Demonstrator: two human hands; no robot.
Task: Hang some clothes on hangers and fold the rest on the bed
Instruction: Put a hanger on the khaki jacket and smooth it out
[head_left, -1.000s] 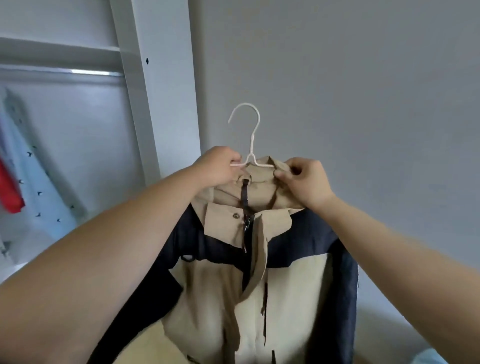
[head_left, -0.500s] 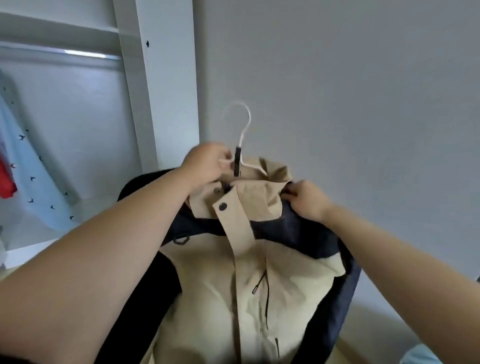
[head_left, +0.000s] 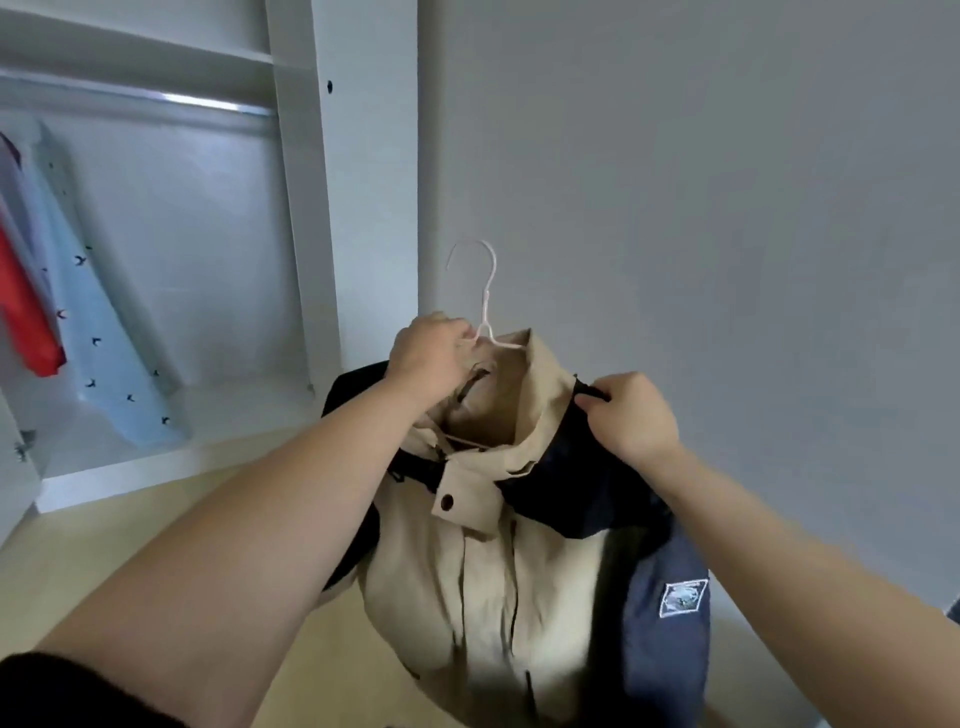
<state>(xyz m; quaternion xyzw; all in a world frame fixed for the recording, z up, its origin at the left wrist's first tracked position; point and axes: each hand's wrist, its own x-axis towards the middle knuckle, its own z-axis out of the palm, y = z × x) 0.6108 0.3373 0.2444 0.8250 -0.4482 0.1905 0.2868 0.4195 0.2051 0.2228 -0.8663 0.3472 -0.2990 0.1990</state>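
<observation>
A beige and navy jacket (head_left: 467, 582) hangs in front of me on a white hanger (head_left: 485, 306), whose hook sticks up above the collar. My left hand (head_left: 431, 358) grips the hanger's neck together with the collar. My right hand (head_left: 631, 415) pinches the navy shoulder fabric at the jacket's right side. The collar stands open, and a snap button shows on the front flap. The hanger's arms are mostly hidden inside the jacket.
An open white wardrobe (head_left: 322, 208) stands at the left with a metal rail (head_left: 197, 101). A light blue patterned shirt (head_left: 98, 332) and a red garment (head_left: 26, 312) hang on it. A plain grey wall fills the right. The floor below is pale wood.
My right hand has moved from the collar down to the navy shoulder. The jacket has turned and dropped lower, showing a sleeve patch. The view has tilted down toward the wardrobe floor.
</observation>
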